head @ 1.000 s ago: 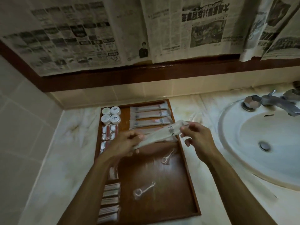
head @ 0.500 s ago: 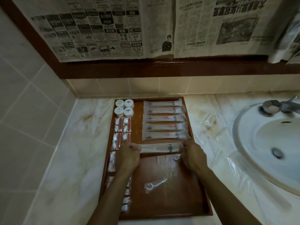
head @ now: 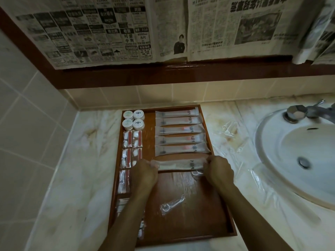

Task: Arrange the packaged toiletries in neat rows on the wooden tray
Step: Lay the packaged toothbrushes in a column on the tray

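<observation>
Both hands — left hand (head: pixel 145 173), right hand (head: pixel 218 169) — pinch comb packet (head: pixel 181 164) ends over wooden tray (head: pixel 199 223).

Newspaper sheets (head: pixel 112 33) on wall above tiles, Chinese print, mostly too small/blurred to read. Legible in left sheet's ad columns: "RM2" in a dark box, "可當 小狗" in next box down, "4000++ 方尺" to its right; phone nos. below not readable. Right sheet (head: pixel 253 20): big bold headline, upside down, can't make out. Round lids (head: pixel 133 119) and long sachets (head: pixel 178 130) on tray carry small dark logo, no readable txt.
</observation>
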